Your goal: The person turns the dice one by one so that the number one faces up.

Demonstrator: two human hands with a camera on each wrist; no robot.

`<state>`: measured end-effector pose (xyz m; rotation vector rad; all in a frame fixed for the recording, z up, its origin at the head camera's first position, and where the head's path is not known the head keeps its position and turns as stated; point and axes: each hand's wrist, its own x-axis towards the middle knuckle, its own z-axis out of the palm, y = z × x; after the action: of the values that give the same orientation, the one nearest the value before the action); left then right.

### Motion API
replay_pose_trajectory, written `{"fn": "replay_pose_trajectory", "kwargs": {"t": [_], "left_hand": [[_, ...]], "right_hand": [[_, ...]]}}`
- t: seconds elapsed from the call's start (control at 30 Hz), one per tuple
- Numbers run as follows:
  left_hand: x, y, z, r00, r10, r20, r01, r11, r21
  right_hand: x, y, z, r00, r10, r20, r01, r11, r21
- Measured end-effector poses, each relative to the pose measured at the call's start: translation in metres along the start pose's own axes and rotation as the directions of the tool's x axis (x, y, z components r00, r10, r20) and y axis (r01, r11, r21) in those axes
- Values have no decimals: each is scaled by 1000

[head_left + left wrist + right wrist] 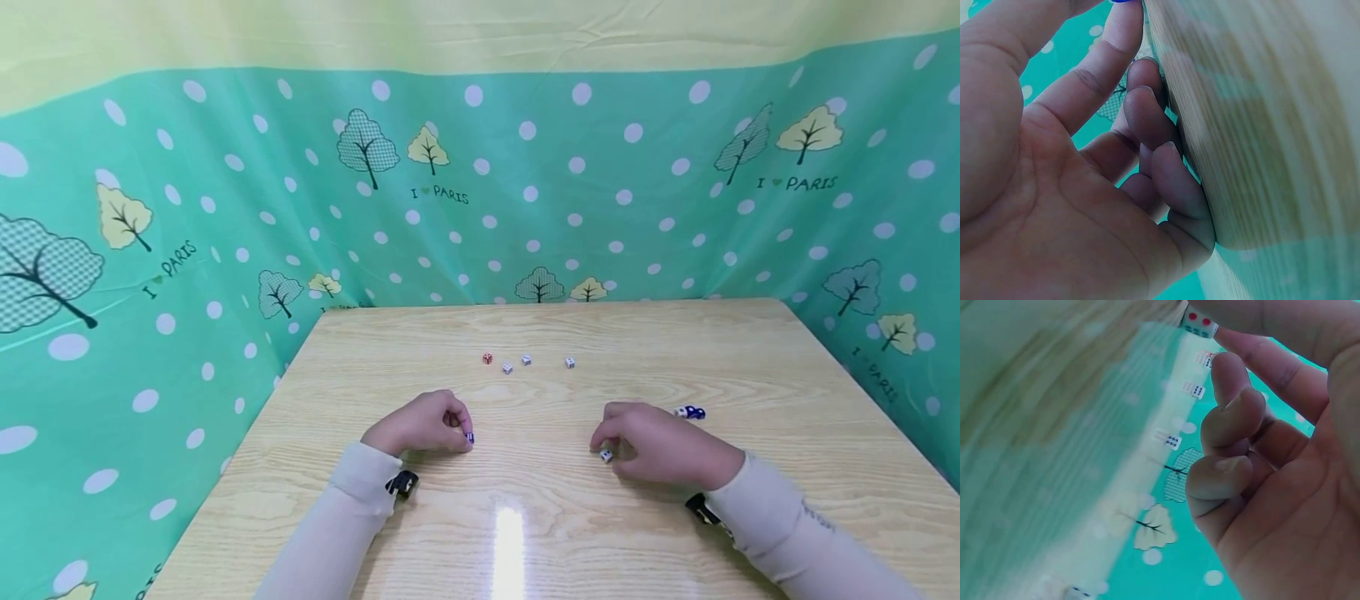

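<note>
My left hand point(427, 422) pinches a small blue die point(469, 437) between thumb and index finger, close to the tabletop. Only a sliver of that die shows at the top edge of the left wrist view, where the other fingers lie curled by the table. To the right, my right hand point(660, 442) holds a white die point(606, 455) between thumb and index finger. In the right wrist view this white die point(1199, 322) shows red pips on one face and dark pips on another. Just beyond the right hand, blue dice point(697, 412) sit beside a white die point(682, 412), partly hidden.
Farther back on the wooden table point(405, 342) lie a red die point(487, 358) and white dice point(507, 367), with another white die point(570, 362) a little to their right. A green patterned curtain point(525, 192) stands behind and at both sides.
</note>
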<state>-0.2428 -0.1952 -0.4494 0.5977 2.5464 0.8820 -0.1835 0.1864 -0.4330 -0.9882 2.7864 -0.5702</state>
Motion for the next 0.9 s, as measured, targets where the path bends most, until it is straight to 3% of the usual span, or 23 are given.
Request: {"fn": "replay_pose_trajectory", "kwargs": {"t": [0.27,0.4,0.63,0.9], "left_hand": [[0,0,0,1000,1,1,-1,1000,-1],[0,0,0,1000,7,2,-7,1000,0],[0,1,0,1000,4,-1,-4,1000,-2],[0,1,0,1000,7,-5,-7,1000,5]], "right_hand": [[-2,-16,4,994,-91,-66,73,969,-235],[-1,-18,7,989,-116,-88,85,951,-298],[0,-15,9,985,-129,-112,89,947,-309],[1,-12,7,987,-108,-121,75,965,-253]]}}
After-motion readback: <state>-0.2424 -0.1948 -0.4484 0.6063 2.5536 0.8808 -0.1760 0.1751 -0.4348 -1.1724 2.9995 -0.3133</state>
